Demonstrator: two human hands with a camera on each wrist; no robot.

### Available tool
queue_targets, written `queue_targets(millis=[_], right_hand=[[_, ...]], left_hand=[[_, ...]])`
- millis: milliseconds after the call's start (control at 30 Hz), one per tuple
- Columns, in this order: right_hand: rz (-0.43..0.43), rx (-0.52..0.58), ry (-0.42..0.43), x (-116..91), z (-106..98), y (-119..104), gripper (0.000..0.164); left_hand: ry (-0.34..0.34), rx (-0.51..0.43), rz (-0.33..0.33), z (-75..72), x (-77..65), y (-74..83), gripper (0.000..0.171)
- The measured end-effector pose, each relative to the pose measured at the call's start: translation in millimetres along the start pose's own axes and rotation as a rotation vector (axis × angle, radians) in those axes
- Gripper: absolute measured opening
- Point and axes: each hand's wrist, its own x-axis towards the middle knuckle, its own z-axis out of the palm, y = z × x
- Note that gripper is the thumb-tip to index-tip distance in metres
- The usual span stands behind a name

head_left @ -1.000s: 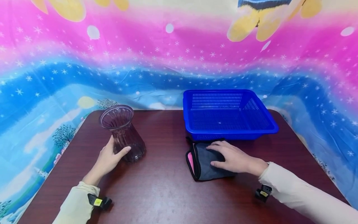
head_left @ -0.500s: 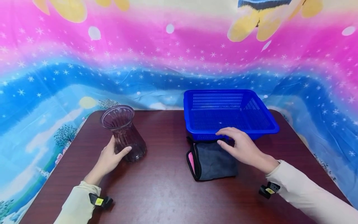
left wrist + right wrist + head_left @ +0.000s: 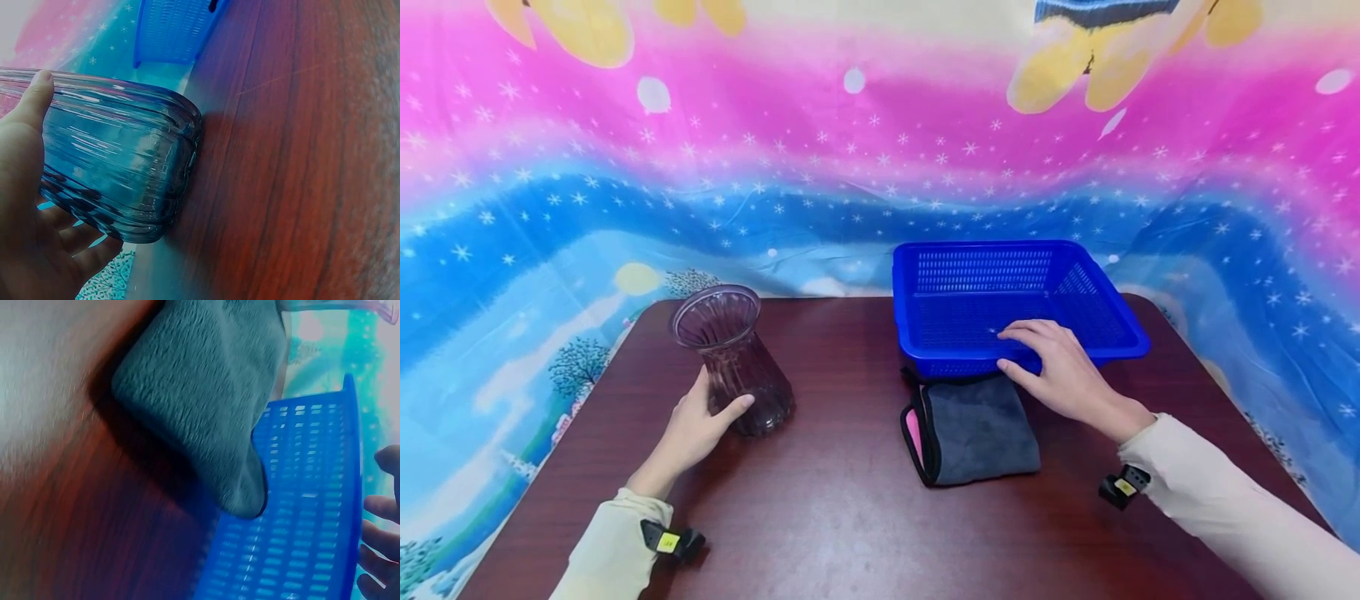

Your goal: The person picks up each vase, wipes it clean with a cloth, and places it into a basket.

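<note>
A purple-tinted ribbed glass vase [image 3: 752, 375] with a flared mouth stands on the left of the table. My left hand [image 3: 694, 427] holds it from the near left, thumb in front and fingers round the far side; through the glass in the left wrist view, the vase [image 3: 119, 150] shows the backdrop's colours. My right hand [image 3: 1069, 382] hovers at the front rim of a blue plastic basket [image 3: 943, 353], fingers loosely bent and holding nothing. Just before the basket lies a folded dark grey cloth [image 3: 981, 429] with black edging and a pink patch. The right wrist view shows the right fingers [image 3: 381, 540] beside the basket's rim.
The dark reddish-brown wooden table [image 3: 842, 500] has rounded far corners. Behind it hangs a pink and blue printed backdrop [image 3: 820, 167] with snowflakes, close to the table's far edge. The basket has slotted walls and sits at the back right.
My right hand has lifted off the folded cloth and moved back and to the right, over the basket's front rim. My left hand and the vase have stayed in place.
</note>
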Motion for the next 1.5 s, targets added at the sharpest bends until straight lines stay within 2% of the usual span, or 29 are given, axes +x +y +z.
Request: queue_targets(millis=[267, 467, 733, 1067, 1300, 1500], right_hand=[[0.062, -0.043, -0.074, 1, 3, 16, 0.040], [0.055, -0.100, -0.127, 1, 6, 23, 0.040], [0.017, -0.174, -0.127, -1, 11, 26, 0.037], [0.039, -0.212, -0.137, -1, 13, 26, 0.040], [0.047, -0.220, -0.125, 0, 14, 26, 0.041], [0.056, -0.221, -0.129, -1, 14, 25, 0.042]], left_hand=[[-0.009, -0.007, -0.014, -1.2, 0.0, 1.9, 0.083], [-0.008, -0.002, -0.017, -0.5, 0.0, 0.8, 0.082], [-0.005, 0.006, -0.019, -1.2, 2.1, 1.8, 0.083], [-0.020, 0.019, -0.031, -1.3, 1.7, 2.1, 0.090], [0.008, 0.031, -0.055, 5.0, 3.6, -1.8, 0.104], [0.041, -0.006, -0.041, 8.0, 6.2, -1.1, 0.108]])
